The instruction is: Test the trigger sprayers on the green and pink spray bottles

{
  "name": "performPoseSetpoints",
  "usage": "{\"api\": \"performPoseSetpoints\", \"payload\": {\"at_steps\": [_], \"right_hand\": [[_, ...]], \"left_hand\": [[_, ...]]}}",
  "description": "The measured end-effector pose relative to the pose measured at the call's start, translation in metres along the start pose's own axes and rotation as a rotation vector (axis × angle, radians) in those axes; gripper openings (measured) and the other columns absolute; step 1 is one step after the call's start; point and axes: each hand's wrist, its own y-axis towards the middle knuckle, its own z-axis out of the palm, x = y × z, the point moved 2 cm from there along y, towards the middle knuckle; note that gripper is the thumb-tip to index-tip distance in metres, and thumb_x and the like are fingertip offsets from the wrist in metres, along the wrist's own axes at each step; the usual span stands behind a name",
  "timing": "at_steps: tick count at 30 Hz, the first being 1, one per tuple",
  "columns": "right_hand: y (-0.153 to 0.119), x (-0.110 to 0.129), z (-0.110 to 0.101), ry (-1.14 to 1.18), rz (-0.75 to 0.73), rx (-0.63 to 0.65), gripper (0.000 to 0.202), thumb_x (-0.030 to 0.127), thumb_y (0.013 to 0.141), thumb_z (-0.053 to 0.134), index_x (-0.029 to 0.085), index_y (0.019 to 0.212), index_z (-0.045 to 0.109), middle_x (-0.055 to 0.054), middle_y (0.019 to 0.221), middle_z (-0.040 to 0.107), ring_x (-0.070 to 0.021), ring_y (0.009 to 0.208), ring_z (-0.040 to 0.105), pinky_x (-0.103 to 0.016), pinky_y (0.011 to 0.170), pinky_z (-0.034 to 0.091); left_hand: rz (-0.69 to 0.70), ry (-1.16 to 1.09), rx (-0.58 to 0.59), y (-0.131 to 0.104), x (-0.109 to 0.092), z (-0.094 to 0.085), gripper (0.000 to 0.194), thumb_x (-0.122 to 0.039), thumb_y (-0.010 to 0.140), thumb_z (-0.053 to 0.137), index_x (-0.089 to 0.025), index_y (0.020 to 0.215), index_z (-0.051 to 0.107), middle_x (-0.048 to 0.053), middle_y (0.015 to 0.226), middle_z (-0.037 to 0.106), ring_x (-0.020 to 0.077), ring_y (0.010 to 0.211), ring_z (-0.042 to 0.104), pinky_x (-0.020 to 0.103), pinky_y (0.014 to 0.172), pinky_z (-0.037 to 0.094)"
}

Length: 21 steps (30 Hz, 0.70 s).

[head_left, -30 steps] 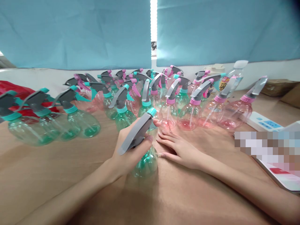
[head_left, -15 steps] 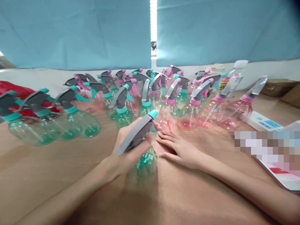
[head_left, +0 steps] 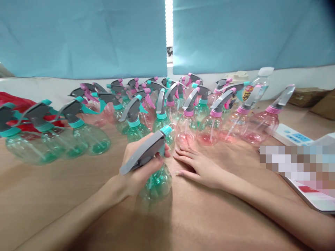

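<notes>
A green spray bottle (head_left: 158,183) with a grey and turquoise trigger head is gripped round its neck by my left hand (head_left: 138,165). Its nozzle points up and to the right, away from me. My right hand (head_left: 200,164) lies flat on the table (head_left: 204,219), fingers stretched toward the bottle but apart from it, holding nothing. Just beyond that hand stands a pink-collared clear spray bottle (head_left: 186,130). Behind my left hand are a green spray bottle (head_left: 137,130) and another green spray bottle (head_left: 163,122).
Several green spray bottles (head_left: 96,141) stand at the left, before a red bag (head_left: 24,99). Pink spray bottles (head_left: 252,132) line the right. Farther back are a water bottle (head_left: 261,85) and a cardboard box (head_left: 306,96). At right lies a white device (head_left: 321,205), partly blurred out.
My left hand and the green spray bottle have shifted slightly left and down. The view has turned a little; my right hand stays flat on the table.
</notes>
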Motion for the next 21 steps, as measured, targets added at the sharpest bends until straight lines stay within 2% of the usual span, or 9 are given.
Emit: {"api": "performPoseSetpoints", "payload": {"at_steps": [3,9,12,15,17,19,21], "right_hand": [[0.0,0.0,0.0,0.014,-0.005,-0.005,0.059,0.055,0.094,0.044,0.018,0.14,0.049,-0.014,0.146,0.047,-0.0313,0.139,0.035,-0.053,0.112,0.033],[0.001,0.0,0.0,0.022,-0.019,-0.009,0.059,0.055,0.094,0.044,0.018,0.14,0.049,-0.015,0.146,0.047,-0.0316,0.138,0.037,-0.053,0.111,0.033],[0.001,0.0,0.0,0.016,-0.015,-0.007,0.058,0.055,0.095,0.043,0.018,0.139,0.05,-0.015,0.145,0.047,-0.0311,0.138,0.037,-0.053,0.111,0.033],[0.0,-0.001,0.001,-0.009,-0.013,-0.002,0.059,0.056,0.095,0.043,0.017,0.138,0.05,-0.014,0.145,0.048,-0.0305,0.139,0.035,-0.053,0.112,0.032],[0.0,-0.002,0.001,-0.023,-0.02,0.002,0.06,0.056,0.095,0.042,0.016,0.138,0.05,-0.014,0.145,0.048,-0.0299,0.139,0.035,-0.052,0.113,0.032],[0.0,-0.002,0.002,-0.033,-0.027,0.012,0.06,0.056,0.095,0.042,0.014,0.138,0.05,-0.015,0.145,0.048,-0.0299,0.139,0.035,-0.051,0.113,0.032],[0.0,-0.001,0.001,-0.04,-0.031,0.02,0.06,0.055,0.095,0.043,0.013,0.137,0.05,-0.016,0.144,0.048,-0.0304,0.138,0.037,-0.052,0.112,0.033]], "left_hand": [[0.011,-0.004,-0.021,0.003,-0.006,0.001,0.011,-0.026,0.079,0.059,-0.022,0.085,0.066,0.001,0.074,0.068,0.0202,0.072,0.064,0.029,0.062,0.048],[0.005,-0.023,-0.045,0.007,-0.017,0.004,0.033,-0.022,0.079,0.057,-0.023,0.11,0.064,0.0,0.073,0.069,0.0223,0.079,0.067,0.034,0.077,0.053],[-0.018,-0.014,-0.066,0.006,-0.018,0.007,0.032,-0.024,0.075,0.057,-0.021,0.106,0.065,-0.001,0.063,0.064,0.0207,0.067,0.065,0.035,0.073,0.054],[-0.048,-0.001,-0.109,0.006,-0.017,0.01,0.023,-0.025,0.073,0.058,-0.019,0.095,0.065,-0.002,0.059,0.06,0.0176,0.055,0.059,0.035,0.066,0.054],[-0.042,0.018,-0.13,0.005,-0.016,0.011,0.02,-0.025,0.073,0.06,-0.018,0.091,0.065,-0.001,0.06,0.061,0.0202,0.064,0.063,0.035,0.068,0.054],[-0.031,0.026,-0.12,0.005,-0.016,0.011,0.027,-0.025,0.075,0.061,-0.018,0.1,0.066,0.001,0.067,0.065,0.023,0.077,0.067,0.034,0.071,0.054],[-0.034,0.043,-0.091,0.003,-0.015,0.011,0.036,-0.027,0.076,0.062,-0.017,0.111,0.063,0.004,0.079,0.07,0.0229,0.081,0.068,0.032,0.069,0.055]]}}
